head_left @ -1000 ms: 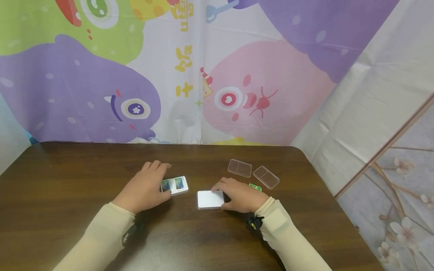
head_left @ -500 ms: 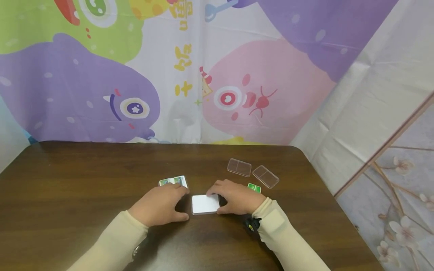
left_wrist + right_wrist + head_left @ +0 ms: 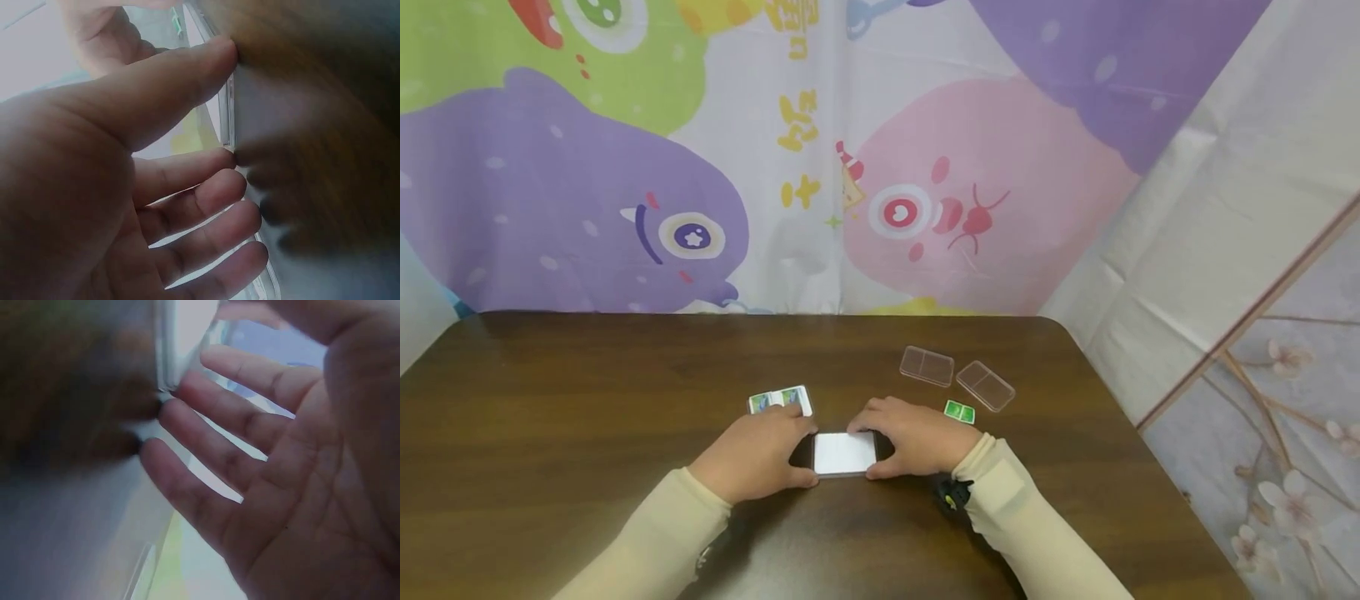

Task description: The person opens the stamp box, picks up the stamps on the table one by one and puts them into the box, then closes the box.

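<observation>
A small flat rectangular case (image 3: 844, 454), white on top with a clear rim, lies on the brown table between my hands in the head view. My right hand (image 3: 917, 440) holds it at its right end, thumb on the near edge and index finger on the far edge. My left hand (image 3: 751, 457) has its thumb and index fingertips right at the left corners. In the left wrist view the left fingers (image 3: 244, 215) are loosely spread, tips down at the table. Partly behind that hand lies a flat white piece (image 3: 778, 400) with two small blue-green pictures.
Two transparent rectangular plastic pieces (image 3: 927, 367), each with a dividing line, lie at the back right. Beside my right wrist is a small green card (image 3: 959, 412). Behind the dark wooden table (image 3: 587, 358) hangs a cartoon-print cloth (image 3: 790, 275).
My left hand has left the picture-printed piece and come right and nearer to the white-topped case. My right hand has slid that case left and slightly nearer, up to the left fingertips.
</observation>
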`<state>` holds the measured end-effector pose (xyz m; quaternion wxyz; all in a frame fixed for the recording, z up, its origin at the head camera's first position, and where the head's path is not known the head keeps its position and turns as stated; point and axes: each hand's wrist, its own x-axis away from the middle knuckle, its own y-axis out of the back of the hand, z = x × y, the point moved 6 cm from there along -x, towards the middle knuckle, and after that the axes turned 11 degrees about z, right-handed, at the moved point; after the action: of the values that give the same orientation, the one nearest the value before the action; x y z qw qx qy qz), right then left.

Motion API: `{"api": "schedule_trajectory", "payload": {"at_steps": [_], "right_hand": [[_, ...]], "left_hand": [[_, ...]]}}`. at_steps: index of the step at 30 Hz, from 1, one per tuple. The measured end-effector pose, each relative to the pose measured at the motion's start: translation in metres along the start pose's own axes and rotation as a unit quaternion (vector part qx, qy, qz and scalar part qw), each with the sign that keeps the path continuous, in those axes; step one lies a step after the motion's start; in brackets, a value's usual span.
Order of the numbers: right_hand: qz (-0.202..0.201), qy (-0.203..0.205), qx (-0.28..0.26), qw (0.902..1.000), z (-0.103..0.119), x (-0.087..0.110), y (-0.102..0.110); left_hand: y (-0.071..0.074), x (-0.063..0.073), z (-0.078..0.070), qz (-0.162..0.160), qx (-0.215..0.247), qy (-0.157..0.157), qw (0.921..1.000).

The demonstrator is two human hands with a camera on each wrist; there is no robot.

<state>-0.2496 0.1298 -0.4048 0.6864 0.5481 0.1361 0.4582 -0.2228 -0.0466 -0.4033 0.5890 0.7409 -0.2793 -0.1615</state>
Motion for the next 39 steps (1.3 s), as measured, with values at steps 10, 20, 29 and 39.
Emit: {"api": "schedule_trajectory", "payload": {"at_steps": [10, 20, 29, 39], "right_hand": [[-0.062, -0.184, -0.028, 0.9807, -0.067, 0.056, 0.043], [-0.037, -0.258, -0.024, 0.9652, -0.103, 0.057, 0.027], [-0.048, -0.244, -0.014, 0.9684, -0.100, 0.052, 0.026], [-0.051, -0.230, 0.002, 0.9717, -0.097, 0.049, 0.026]], "left_hand": [[0.002, 0.004, -0.003, -0.011, -0.013, 0.000, 0.9999], [0.000, 0.004, -0.003, -0.019, -0.024, -0.006, 0.9995], [-0.001, 0.002, -0.003, -0.023, -0.021, -0.012, 0.9994], [-0.002, 0.002, -0.003, -0.010, -0.014, 0.000, 0.9998]]}}
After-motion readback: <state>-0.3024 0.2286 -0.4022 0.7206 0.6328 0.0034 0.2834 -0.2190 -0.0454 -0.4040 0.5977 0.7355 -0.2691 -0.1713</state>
